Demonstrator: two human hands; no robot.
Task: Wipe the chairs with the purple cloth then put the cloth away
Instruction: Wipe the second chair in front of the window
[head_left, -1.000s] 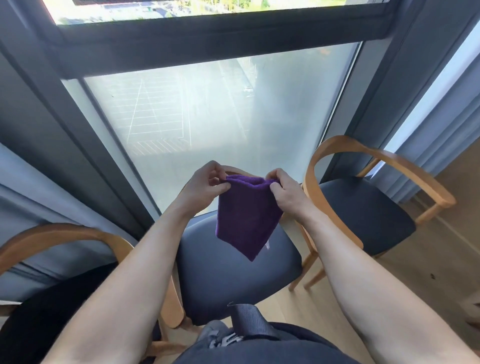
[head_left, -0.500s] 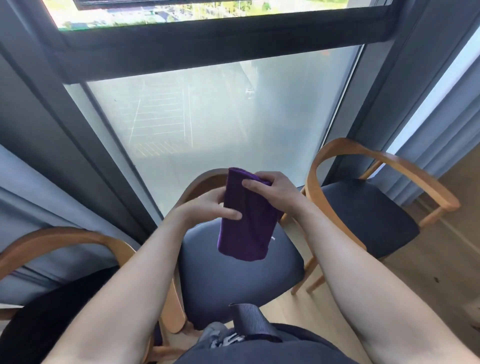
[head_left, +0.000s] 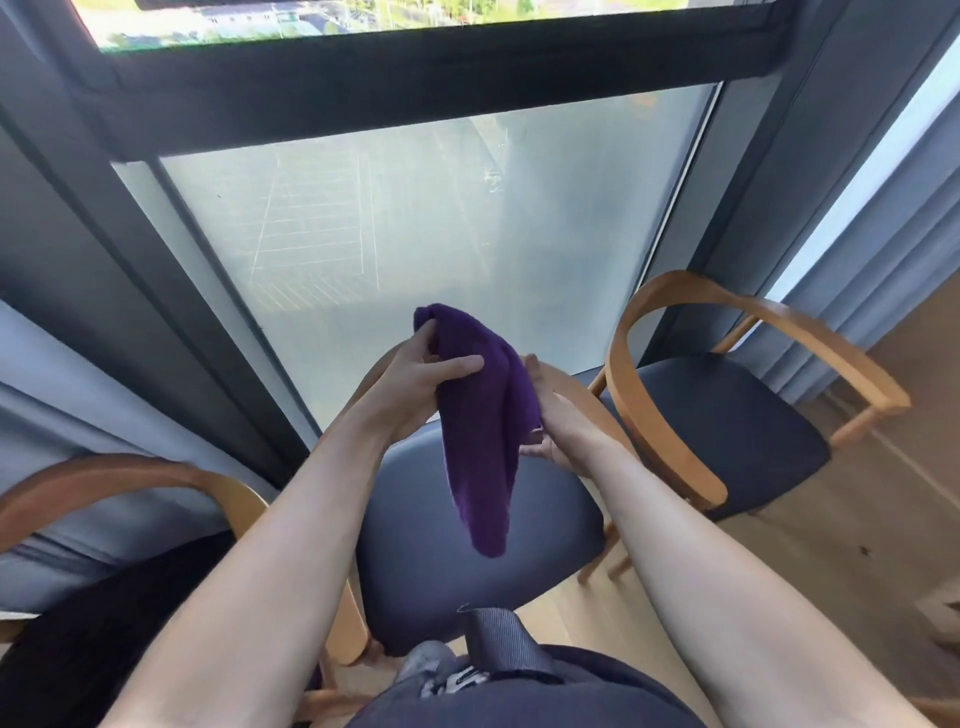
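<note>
Held up at frame centre, above the seat of the middle chair (head_left: 467, 587) and clear of it: cloth (head_left: 480, 441), bunched and hanging. Gripped near its top by left hand (head_left: 410, 384), thumb across the front. Pinched at its right edge by right hand (head_left: 563, 423). At lower left and right of frame: two more chairs (head_left: 727, 421).

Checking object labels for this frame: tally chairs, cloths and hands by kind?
Curved wooden armchairs with dark padded seats: 3 (left chair, middle chair, right chair)
Purple fabric cloth: 1
Bare hands holding it: 2 (left hand, right hand)
Total: 6
</note>
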